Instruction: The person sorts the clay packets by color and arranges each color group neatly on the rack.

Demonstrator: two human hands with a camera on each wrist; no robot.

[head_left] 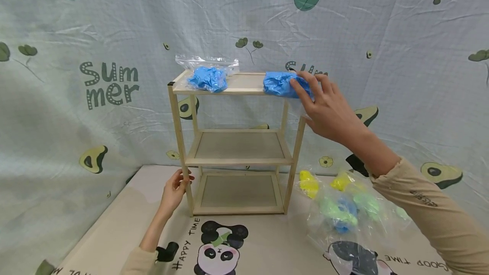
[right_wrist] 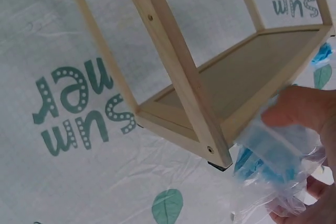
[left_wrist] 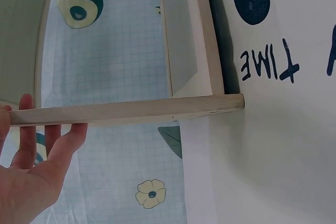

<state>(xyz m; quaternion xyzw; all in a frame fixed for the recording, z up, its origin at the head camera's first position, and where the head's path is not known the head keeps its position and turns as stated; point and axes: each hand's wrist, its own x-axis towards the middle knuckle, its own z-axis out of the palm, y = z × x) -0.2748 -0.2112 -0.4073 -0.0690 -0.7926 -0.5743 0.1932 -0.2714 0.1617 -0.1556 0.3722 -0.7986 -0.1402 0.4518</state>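
Note:
A small wooden three-tier shelf (head_left: 233, 161) stands on the table. My left hand (head_left: 174, 192) holds its front left post (left_wrist: 121, 111), fingers behind the wood and thumb at the near side. At the right end of the top board, my right hand (head_left: 324, 105) grips a clear plastic bag with crumpled blue material (head_left: 280, 84) inside. In the right wrist view, the bag (right_wrist: 273, 163) hangs partly over the board's edge, between thumb and fingers. A second zip bag of crumpled blue material (head_left: 208, 79) lies on the left end of the top board.
Several clear bags with yellow, green and blue contents (head_left: 340, 213) lie in a pile on the table, right of the shelf. A patterned curtain (head_left: 126, 24) hangs behind. The middle board (head_left: 240, 145) and bottom board (head_left: 238, 191) have raised wooden frames. Panda prints mark the tablecloth (head_left: 275, 241).

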